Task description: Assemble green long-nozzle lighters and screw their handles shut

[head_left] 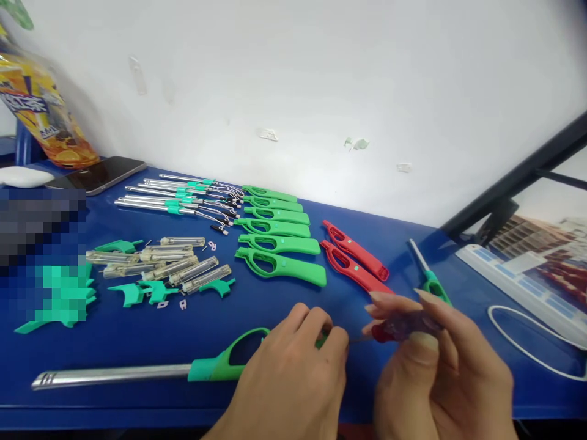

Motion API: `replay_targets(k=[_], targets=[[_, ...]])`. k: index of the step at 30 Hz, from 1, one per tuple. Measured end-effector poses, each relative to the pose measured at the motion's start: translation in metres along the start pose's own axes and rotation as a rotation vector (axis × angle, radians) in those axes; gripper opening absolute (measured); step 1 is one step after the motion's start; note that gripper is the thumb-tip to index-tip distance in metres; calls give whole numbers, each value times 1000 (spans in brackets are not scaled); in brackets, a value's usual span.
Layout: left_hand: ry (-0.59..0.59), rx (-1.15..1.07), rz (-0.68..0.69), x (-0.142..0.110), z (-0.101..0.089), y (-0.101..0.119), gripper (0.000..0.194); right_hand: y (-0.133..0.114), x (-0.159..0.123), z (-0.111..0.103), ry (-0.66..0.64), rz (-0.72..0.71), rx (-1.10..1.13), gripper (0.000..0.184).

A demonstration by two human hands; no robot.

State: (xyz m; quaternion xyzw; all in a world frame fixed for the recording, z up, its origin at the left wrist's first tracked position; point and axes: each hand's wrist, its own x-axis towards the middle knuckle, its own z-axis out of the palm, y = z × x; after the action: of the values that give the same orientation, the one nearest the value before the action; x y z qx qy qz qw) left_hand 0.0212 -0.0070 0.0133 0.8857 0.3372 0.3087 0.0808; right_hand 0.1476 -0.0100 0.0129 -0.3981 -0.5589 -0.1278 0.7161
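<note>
Near the front edge of the table, my left hand (293, 360) is closed over the body of a green long-necked gas lighter (220, 366). Its metal tube points left, and most of its handle is hidden under my fingers. My right hand (449, 366) grips a screwdriver (406, 327) by its clear purplish handle with a red collar. The thin shaft points left toward my left hand and the lighter's handle. Whether its tip touches the lighter is hidden. Beyond my hands lie several green handle shells (288, 272) and two red handle shells (353, 272).
Metal lighter tubes (156, 203) with wires lie at the back left. Clear fuel tanks (192, 270) and green triggers (132, 294) lie in front of them. Another lighter (426, 272) and a power strip (518, 284) are at right. A bottle (50, 122) and phone (103, 174) stand far left.
</note>
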Motion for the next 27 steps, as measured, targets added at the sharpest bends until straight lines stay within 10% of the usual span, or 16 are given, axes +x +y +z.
replay_targets(k=[7, 13, 27], targets=[[-4, 0, -1, 2, -1, 0, 25, 6, 5, -7, -53, -58, 71, 61], [-1, -1, -15, 3, 2, -1, 27, 1, 7, -1, -25, 12, 34, 18], [-70, 4, -61, -5, 13, -7, 17, -3, 7, -13, -198, 226, 114, 33]])
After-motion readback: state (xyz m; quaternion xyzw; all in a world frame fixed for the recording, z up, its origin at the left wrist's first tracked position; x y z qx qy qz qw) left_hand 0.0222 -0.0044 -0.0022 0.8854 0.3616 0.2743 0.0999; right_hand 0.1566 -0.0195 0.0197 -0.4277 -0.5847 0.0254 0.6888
